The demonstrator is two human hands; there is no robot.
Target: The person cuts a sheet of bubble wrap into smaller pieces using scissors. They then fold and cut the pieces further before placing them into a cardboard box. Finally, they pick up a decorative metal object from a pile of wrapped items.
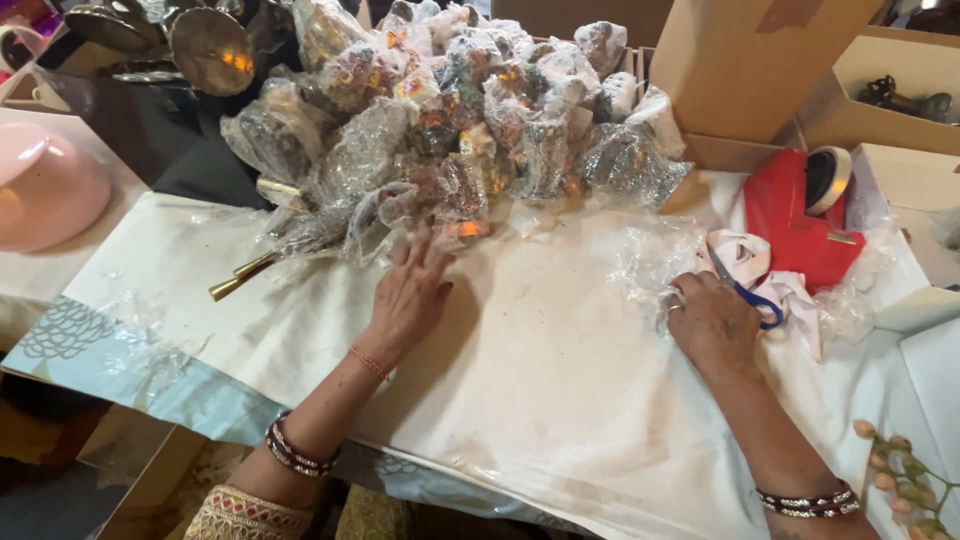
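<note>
My left hand [412, 290] lies flat on the white cloth [540, 390], fingers spread, its fingertips touching the near edge of a heap of bubble-wrapped ornaments [450, 120]. My right hand [712, 322] rests on the cloth at the right, curled over a crumpled piece of clear bubble wrap [650, 262]. Blue-handled scissors [752, 300] lie right beside its knuckles; whether the fingers grip them is unclear. Both wrists wear bangles.
A red tape dispenser [795, 222] sits behind the scissors. Cardboard boxes [740, 70] stand at the back right. A pink bowl [45, 185] is at the left, brass items [210, 48] at the back left, a brass stem [240, 275] near the heap.
</note>
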